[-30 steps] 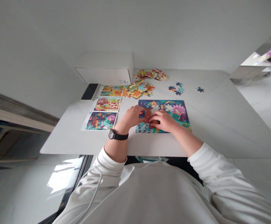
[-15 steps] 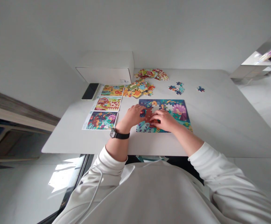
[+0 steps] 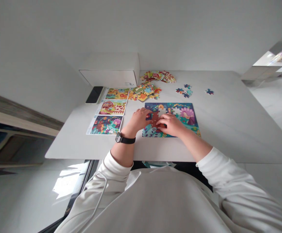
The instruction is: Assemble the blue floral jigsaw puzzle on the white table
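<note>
A colourful jigsaw puzzle (image 3: 190, 121) lies flat on the table, its picture showing a pink-purple peacock at the right. White gaps show in its upper middle. My left hand (image 3: 140, 119), with a black watch (image 3: 125, 139) at the wrist, rests over the puzzle's left edge, thumb and fingers apart. From the right, my right hand (image 3: 170, 124) reaches in and touches the reddish-brown part (image 3: 154, 120) with bent fingers, a gap showing between thumb and forefinger. No loose piece shows in either hand; the surface right under the fingers is hidden.
Several dark blue loose pieces (image 3: 186, 92) lie behind the puzzle, with one piece (image 3: 209, 92) farther right. Two piles, yellowish pieces (image 3: 144, 92) and reddish pieces (image 3: 157, 76), sit near a white box (image 3: 109, 77). A picture sheet (image 3: 89, 129) and a phone (image 3: 94, 94) lie left.
The view has shifted very slightly. Both hands hold nearly the same place on the puzzle, and the loose pieces have not moved.
</note>
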Demonstrator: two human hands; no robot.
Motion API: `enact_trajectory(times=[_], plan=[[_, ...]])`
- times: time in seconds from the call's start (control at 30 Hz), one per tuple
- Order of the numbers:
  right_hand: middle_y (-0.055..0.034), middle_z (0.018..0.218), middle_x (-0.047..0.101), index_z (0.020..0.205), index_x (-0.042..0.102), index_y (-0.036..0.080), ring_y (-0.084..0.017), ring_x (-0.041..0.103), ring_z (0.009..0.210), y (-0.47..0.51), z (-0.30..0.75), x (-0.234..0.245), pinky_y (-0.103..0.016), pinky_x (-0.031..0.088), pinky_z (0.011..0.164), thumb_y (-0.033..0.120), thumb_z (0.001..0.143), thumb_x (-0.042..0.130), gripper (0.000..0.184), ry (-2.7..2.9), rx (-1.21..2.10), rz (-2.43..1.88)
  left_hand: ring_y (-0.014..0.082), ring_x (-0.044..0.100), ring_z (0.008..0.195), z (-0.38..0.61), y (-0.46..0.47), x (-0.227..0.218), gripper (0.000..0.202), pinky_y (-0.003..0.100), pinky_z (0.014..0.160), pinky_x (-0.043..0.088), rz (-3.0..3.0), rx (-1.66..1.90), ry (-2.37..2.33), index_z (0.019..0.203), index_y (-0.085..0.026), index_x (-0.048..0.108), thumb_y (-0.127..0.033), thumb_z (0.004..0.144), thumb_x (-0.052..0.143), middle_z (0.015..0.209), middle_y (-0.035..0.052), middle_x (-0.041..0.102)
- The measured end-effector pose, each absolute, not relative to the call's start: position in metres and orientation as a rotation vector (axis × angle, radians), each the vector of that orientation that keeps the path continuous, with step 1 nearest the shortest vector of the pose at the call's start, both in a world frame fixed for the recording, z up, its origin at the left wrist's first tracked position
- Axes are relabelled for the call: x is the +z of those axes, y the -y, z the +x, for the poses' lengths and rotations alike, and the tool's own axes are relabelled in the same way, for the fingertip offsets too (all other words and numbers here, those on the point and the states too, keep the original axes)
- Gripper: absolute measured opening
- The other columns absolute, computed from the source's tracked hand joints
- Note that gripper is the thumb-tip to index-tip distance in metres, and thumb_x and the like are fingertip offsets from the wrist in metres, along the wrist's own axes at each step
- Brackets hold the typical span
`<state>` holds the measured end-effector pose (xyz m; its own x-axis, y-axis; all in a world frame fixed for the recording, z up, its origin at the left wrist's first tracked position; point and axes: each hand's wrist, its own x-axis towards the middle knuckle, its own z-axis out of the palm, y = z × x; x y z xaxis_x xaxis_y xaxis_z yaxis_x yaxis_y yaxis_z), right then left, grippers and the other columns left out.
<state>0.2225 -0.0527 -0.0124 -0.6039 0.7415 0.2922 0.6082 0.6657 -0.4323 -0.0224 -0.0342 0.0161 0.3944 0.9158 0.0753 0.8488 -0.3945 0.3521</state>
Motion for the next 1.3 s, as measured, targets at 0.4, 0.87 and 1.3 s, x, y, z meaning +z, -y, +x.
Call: enact_trajectory(times=[0.4, 0.87, 1.3], plan=[[-0.0082, 0.114, 0.076, 0.108, 0.088, 0.030, -0.029, 0.069, 0.114, 0.054, 0.220, -0.010, -0.047, 0.051, 0.108, 0.027, 0.092, 0.086, 0.016, 2.452, 0.413, -1.058, 0.0323, 0.067, 0.127, -0.023, 0.031, 0.017, 0.044, 0.046, 0.115, 0.052, 2.398, 0.365, -1.545, 0.132, -0.025, 0.075, -0.030, 0.088, 0.082, 0.131, 0.0112, 0.074], [-0.0084, 0.116, 0.083, 0.114, 0.090, 0.032, -0.032, 0.066, 0.113, 0.059, 0.218, 0.001, -0.050, 0.049, 0.103, 0.027, 0.096, 0.081, 0.021, 2.555, 0.356, -1.112, 0.0323, 0.066, 0.127, -0.022, 0.034, 0.016, 0.043, 0.047, 0.113, 0.053, 2.389, 0.361, -1.550, 0.132, -0.027, 0.075, -0.031, 0.089, 0.080, 0.133, 0.0108, 0.072], [-0.0073, 0.124, 0.082, 0.118, 0.089, 0.031, -0.031, 0.068, 0.111, 0.061, 0.231, 0.007, -0.051, 0.053, 0.105, 0.022, 0.099, 0.075, 0.025, 2.527, 0.390, -1.049, 0.0365, 0.062, 0.128, -0.011, 0.042, 0.013, 0.049, 0.051, 0.111, 0.052, 2.376, 0.344, -1.667, 0.134, -0.030, 0.074, -0.043, 0.088, 0.086, 0.137, 0.0120, 0.068]])
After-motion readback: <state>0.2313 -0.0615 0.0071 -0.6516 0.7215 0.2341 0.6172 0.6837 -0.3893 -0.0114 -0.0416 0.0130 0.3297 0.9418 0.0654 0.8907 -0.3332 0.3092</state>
